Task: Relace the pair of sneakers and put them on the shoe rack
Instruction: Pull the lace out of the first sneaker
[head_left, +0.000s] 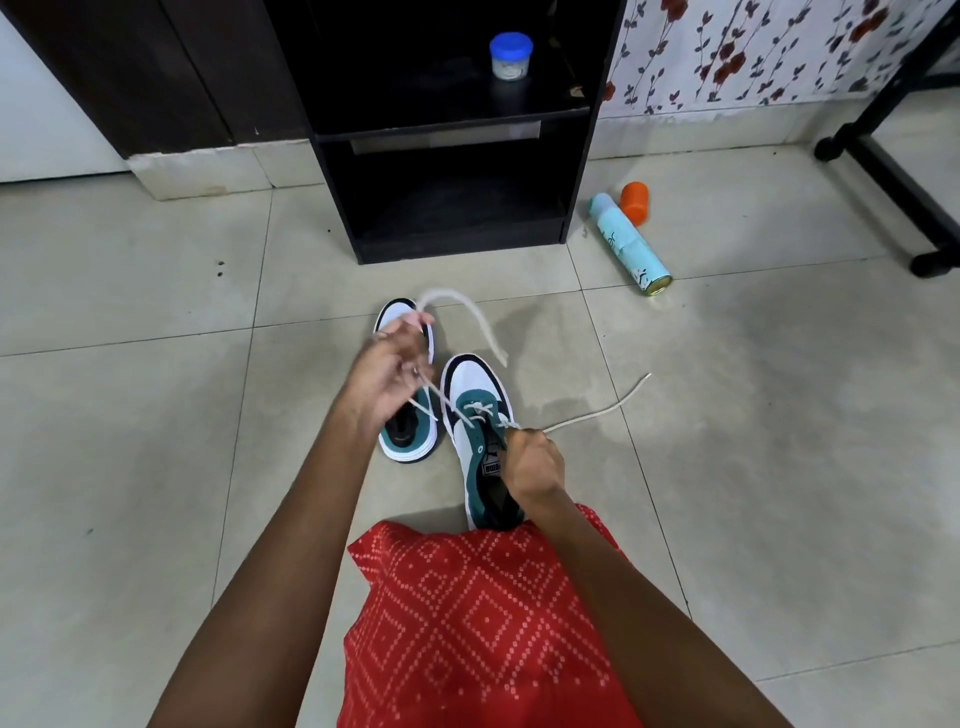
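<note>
Sneaker lace gripped by left hand and right hand.

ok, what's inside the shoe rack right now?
A blue-lidded jar stands on the upper shelf of the shoe rack. Nothing else shows inside; its dark back corners cannot be made out.

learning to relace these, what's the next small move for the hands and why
Probably pull the lace end pinched in the left hand through until its slack is gone, with the right hand holding firm at the eyelets. A loose loop arcs above the left hand, only the front eyelets of the nearer sneaker look laced, and the other end trails on the floor.
</note>
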